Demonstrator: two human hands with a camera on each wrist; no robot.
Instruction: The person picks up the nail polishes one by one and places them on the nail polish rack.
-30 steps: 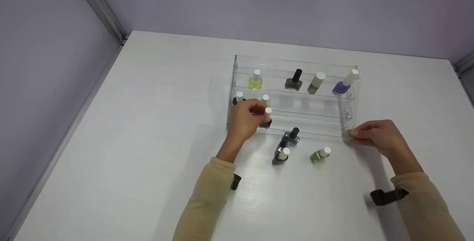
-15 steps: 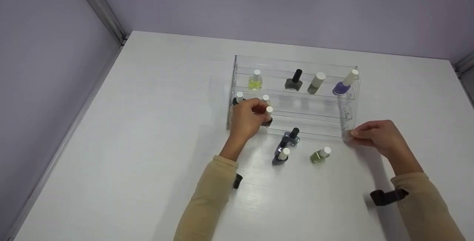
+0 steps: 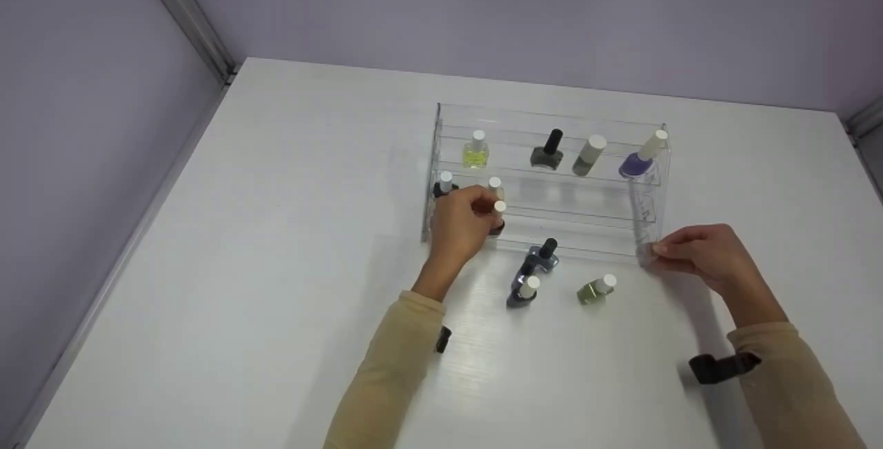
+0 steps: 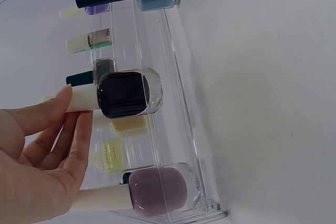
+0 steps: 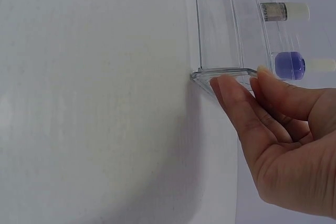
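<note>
A clear acrylic tiered rack (image 3: 552, 225) stands on the white table (image 3: 290, 263). My left hand (image 3: 486, 209) pinches the white cap (image 4: 79, 99) of a dark maroon polish bottle (image 4: 123, 94) at the rack's lowest tier, left end. A mauve bottle (image 4: 157, 191) stands next to it in the same tier. My right hand (image 3: 659, 250) rests its fingertips (image 5: 227, 83) against the rack's front right corner (image 5: 220, 72) and holds nothing else.
The top tier carries yellow (image 3: 475, 151), grey (image 3: 548, 152), olive (image 3: 588, 156) and purple (image 3: 638, 159) bottles. In front of the rack, on the table, are a blue-grey bottle (image 3: 543, 256), a navy bottle (image 3: 523, 292) and a green bottle (image 3: 594, 289). Walls rise at the left and at the back.
My left hand and forearm have edged slightly forward toward the rack with the maroon bottle. The right hand has stayed at the corner.
</note>
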